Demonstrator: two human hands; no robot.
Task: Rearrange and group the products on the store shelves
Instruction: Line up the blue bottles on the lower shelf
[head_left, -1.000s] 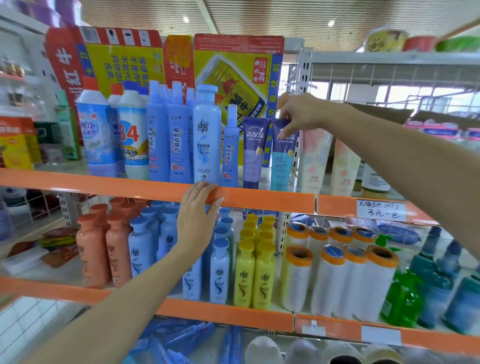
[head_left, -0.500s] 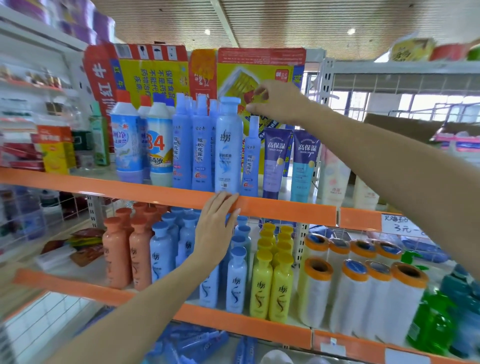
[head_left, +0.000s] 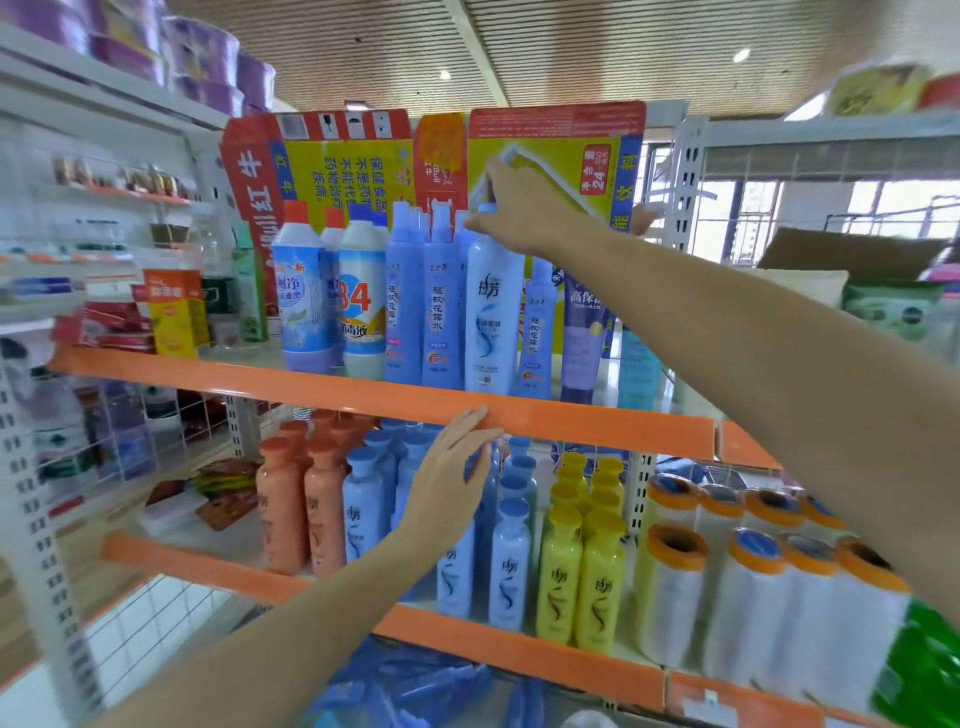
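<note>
- Fingers (head_left: 480, 221) of the right hand (head_left: 511, 213) curl round the cap of the pale blue shampoo bottle (head_left: 491, 317), which stands upright at the front edge of the upper shelf (head_left: 571, 421).
- Left hand (head_left: 452, 475) lies with straight fingers against the orange lip of that shelf, fingertips on its lower edge, holding nothing.
- Tall blue spray bottles (head_left: 421, 306) press close on the gripped bottle's left side; a slimmer blue spray bottle (head_left: 537, 332) stands just beside its right, then a purple tube (head_left: 584, 332).
- Flattened red and yellow cartons (head_left: 550, 156) stand as a wall right behind the row, so little room shows at the back.
- White cleaner bottles (head_left: 332, 296) stand to the left of the blue sprays, near the shelf's front.
- Below, on the lower shelf (head_left: 467, 644), orange bottles (head_left: 301, 504), pale blue bottles (head_left: 506, 566) and yellow bottles (head_left: 579, 577) stand in tight files, with white film rolls (head_left: 748, 592) to the right.
- Open air lies above the caps of the upper row.
</note>
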